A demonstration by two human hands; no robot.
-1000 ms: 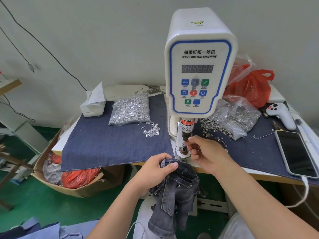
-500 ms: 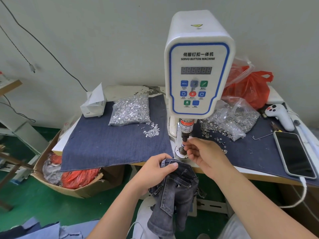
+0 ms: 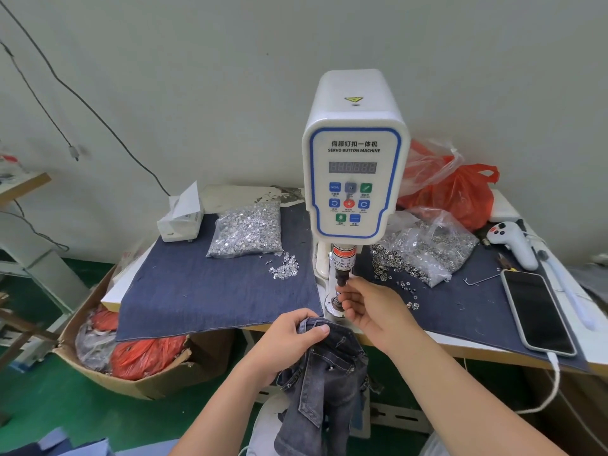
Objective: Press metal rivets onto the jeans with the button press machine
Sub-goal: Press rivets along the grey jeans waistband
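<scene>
The dark jeans (image 3: 324, 380) are hanging below the table (image 3: 460, 345) edge, in front of the button press machine (image 3: 354, 166). The left hand (image 3: 289, 337) is gripping their waistband with curled fingers. The right hand (image 3: 371, 311) is reaching to the machine's punch (image 3: 340, 279), fingertips pinching there; what they are holding is too small to tell.

Garment workshop: servo button machine (image 3: 355, 179), bagged rivets (image 3: 246, 230) (denim-covered bench (image 3: 204, 291)).

Single head-worn wide-angle view, looking forward and down from in front of the table (image 3: 460, 343). Faces the button press machine (image 3: 355, 166) at centre against the far wall, close above both forearms. Edges bowed by the lens; green floor below left.
</scene>
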